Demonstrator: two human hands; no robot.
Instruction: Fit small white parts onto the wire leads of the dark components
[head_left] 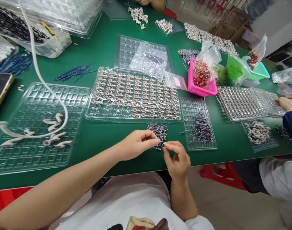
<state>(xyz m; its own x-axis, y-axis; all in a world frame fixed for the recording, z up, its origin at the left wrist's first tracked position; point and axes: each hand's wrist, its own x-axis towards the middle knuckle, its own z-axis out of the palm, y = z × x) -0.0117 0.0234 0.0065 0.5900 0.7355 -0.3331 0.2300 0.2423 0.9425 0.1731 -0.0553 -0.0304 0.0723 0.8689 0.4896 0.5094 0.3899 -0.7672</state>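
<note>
Along the near edge of the green table (107, 135), both forearms cross in from the person's side. The strip of tabletop from that edge to the large blister tray (107, 111) is narrow around the hands; more bare green shows left of the left hand (136, 145), as far as the tray of curved white pieces (38, 111). On the right, the tray of wired components (190, 127) stands just beyond the right hand (178, 159), with a short green gap between.

The right hand pinches a small dark piece (163, 145) between thumb and fingertips. The left hand is curled, its thumb reaching towards that piece; whether it grips anything, I cannot tell. Just past the fingertips lies the pile of wired components (157, 129), near the large tray's rim. Farther off sits a pink basket (203, 91).
</note>
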